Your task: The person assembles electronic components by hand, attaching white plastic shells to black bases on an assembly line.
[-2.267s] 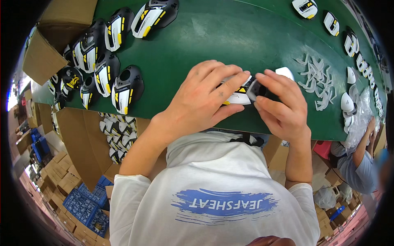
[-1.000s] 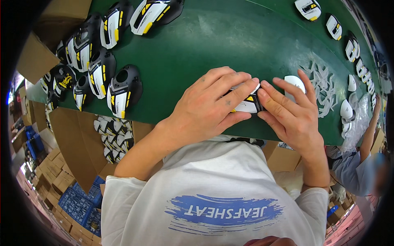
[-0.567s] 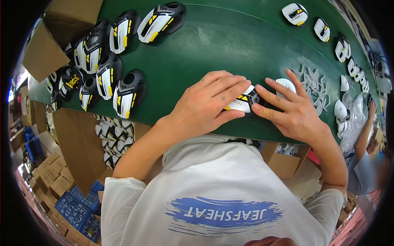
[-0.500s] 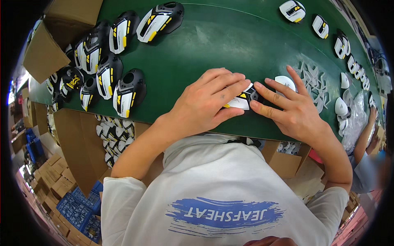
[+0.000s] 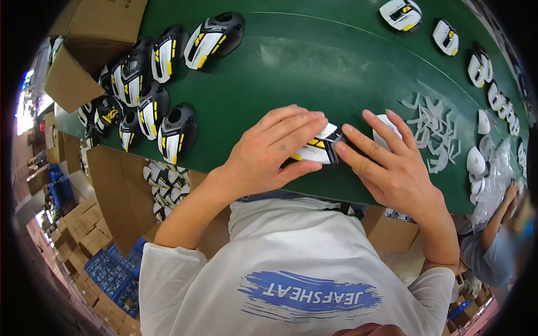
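A white, black and yellow plastic shell (image 5: 315, 152) lies on the green table in front of me, largely covered by both hands. My left hand (image 5: 274, 148) is closed over its left part, fingers across the far side and thumb along the near side. With thumb and forefinger, my right hand (image 5: 389, 162) grips the shell's black right end, while its other fingers stretch out beyond. Partly hidden behind those fingers is a smooth white piece (image 5: 385, 133). Loose, thin whitish strips (image 5: 437, 129) are heaped just right of that hand.
Several similar shells (image 5: 176, 131) stand at the left of the green table (image 5: 314, 61), beside an open carton (image 5: 106, 22). More shells (image 5: 400, 14) line the far right edge, near white caps (image 5: 475, 161) and a clear plastic bag (image 5: 496, 185). Another person's arm (image 5: 501, 207) reaches in at the right.
My view has shifted slightly, so the table's contents appear lower. Both hands stay on the shell; the right hand's outer fingers are drawn closer together.
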Motion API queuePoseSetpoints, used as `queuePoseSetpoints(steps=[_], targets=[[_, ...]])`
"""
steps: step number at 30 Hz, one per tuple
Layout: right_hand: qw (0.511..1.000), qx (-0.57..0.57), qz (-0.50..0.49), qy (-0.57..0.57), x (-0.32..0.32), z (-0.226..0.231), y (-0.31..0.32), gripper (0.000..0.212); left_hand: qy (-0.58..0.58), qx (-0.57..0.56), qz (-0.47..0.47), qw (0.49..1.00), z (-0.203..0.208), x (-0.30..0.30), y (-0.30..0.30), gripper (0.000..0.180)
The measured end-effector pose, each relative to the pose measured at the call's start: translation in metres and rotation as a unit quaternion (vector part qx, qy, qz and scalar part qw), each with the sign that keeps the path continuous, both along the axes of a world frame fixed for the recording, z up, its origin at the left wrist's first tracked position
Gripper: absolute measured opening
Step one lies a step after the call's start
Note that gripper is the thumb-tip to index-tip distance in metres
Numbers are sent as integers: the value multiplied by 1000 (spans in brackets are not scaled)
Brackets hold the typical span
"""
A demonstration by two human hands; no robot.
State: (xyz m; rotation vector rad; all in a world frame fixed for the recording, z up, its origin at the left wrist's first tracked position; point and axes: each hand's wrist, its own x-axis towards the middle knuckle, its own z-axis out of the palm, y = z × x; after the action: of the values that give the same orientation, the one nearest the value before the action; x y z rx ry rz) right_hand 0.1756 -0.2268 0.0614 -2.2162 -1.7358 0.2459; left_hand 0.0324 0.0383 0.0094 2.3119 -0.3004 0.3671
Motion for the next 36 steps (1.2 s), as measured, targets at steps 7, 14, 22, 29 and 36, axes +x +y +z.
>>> queuePoseSetpoints(steps=[7,14,22,29,36], targets=[[995,-20,86,48,26,14,12,42,40,5,-27,999,-1,4,3,67],[997,19,33,71,25,14,15,43,58,12,-44,997,3,10,0,62],[987,-47,-141,-54,33,36,-23,62,24,7,-30,999,1,5,1,67],[967,-95,-227,-66,-1,26,5,53,-18,3,-6,1000,-2,-6,-1,67],[978,-131,-161,-20,11,45,14,56,8,26,-15,1000,-3,-10,-1,66]])
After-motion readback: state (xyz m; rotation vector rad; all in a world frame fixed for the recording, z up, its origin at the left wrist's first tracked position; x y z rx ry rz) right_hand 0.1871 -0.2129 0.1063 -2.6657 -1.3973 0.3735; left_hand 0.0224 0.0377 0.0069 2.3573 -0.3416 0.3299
